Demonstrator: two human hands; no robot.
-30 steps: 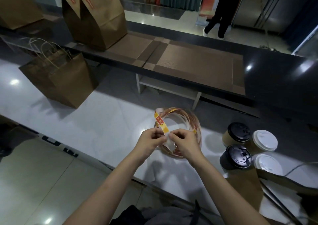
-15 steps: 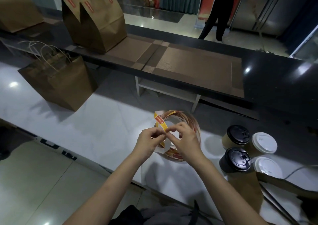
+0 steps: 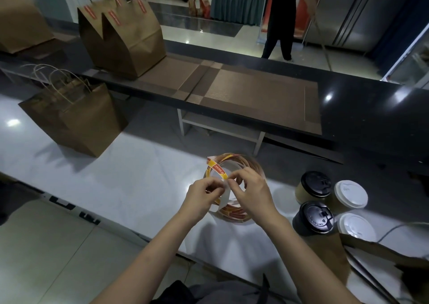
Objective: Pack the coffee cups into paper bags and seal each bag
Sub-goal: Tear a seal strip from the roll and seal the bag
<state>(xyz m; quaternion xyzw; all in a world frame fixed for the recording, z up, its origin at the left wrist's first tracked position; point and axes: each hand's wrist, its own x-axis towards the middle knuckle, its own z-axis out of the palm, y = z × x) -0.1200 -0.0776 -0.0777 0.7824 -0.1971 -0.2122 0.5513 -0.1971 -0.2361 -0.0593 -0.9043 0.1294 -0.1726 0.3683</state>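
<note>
A coiled roll of red and yellow seal stickers point(image 3: 234, 164) lies on the white counter point(image 3: 120, 183). My left hand point(image 3: 202, 197) and my right hand point(image 3: 251, 191) both pinch its loose strip just above the roll, fingertips almost touching. Several coffee cups stand at the right: two with black lids point(image 3: 316, 184) point(image 3: 317, 217) and two with white lids point(image 3: 350, 193) point(image 3: 356, 227). An open brown paper bag point(image 3: 76, 118) with twine handles stands on the counter at the left. Two sealed bags point(image 3: 123, 34) sit on the raised dark shelf behind.
Brown woven mats point(image 3: 255, 99) cover the raised dark shelf point(image 3: 362, 108). Another brown bag point(image 3: 18, 18) stands at the far left. Flat brown paper point(image 3: 329, 252) lies at the counter's right front. A person in dark clothes point(image 3: 279, 18) stands beyond the shelf.
Both hands have lifted slightly along the sticker strip and drawn its end upward from the roll. The view has tilted a little; the person in the background has shifted.
</note>
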